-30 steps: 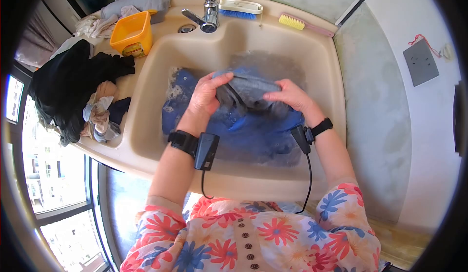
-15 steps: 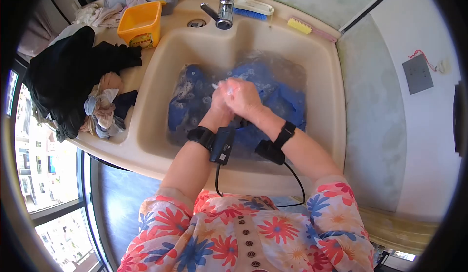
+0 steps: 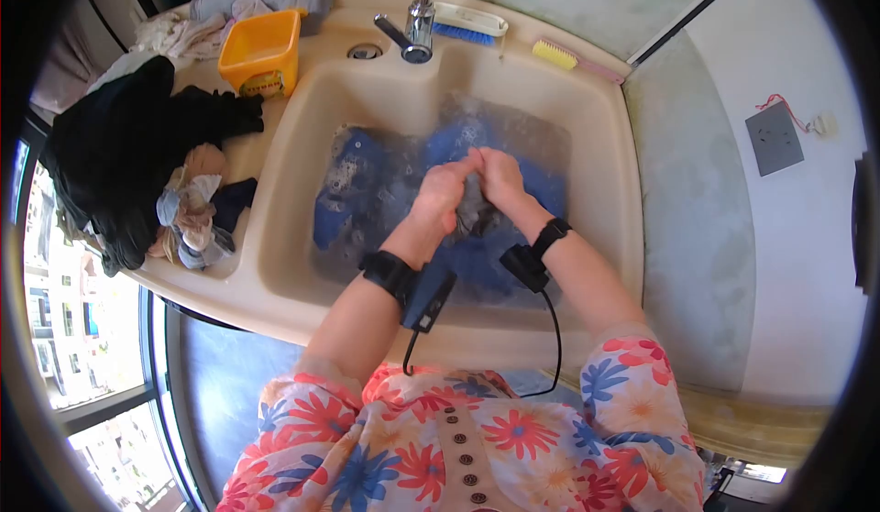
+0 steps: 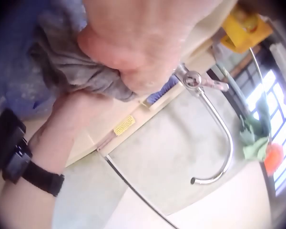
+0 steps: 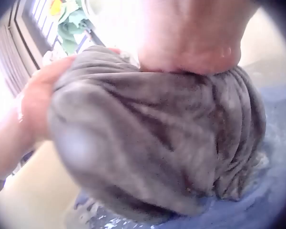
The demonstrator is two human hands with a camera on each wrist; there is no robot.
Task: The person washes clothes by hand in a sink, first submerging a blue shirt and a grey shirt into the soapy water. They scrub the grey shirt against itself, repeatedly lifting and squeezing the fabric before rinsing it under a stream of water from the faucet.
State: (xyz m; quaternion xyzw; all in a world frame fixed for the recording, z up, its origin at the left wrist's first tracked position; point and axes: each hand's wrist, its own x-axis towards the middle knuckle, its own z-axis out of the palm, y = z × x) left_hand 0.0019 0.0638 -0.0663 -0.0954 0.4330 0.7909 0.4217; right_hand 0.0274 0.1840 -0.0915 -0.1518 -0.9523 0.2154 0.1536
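Close together over the sink, my left hand (image 3: 440, 193) and right hand (image 3: 500, 178) grip a wet grey cloth (image 3: 474, 214), their knuckles nearly meeting. In the right wrist view the grey cloth (image 5: 152, 129) bulges in folds below the fingers, its lower edge near the water. Bunched folds of it also show between both hands in the left wrist view. Beneath, a blue garment (image 3: 344, 214) lies soaking in cloudy, sudsy water. The fingertips are hidden in the cloth.
The beige sink (image 3: 605, 191) has a chrome faucet (image 3: 420, 31) at its back. A blue-bristled brush (image 3: 469, 22) and a yellow-bristled brush (image 3: 555, 55) lie on the rim. Left are an orange tub (image 3: 261, 51), black clothing (image 3: 115, 145) and small crumpled garments (image 3: 197, 209).
A second ago the hands held the grey cloth spread apart between them. They came together over it, the right hand on top, and now sit side by side, slightly farther right.
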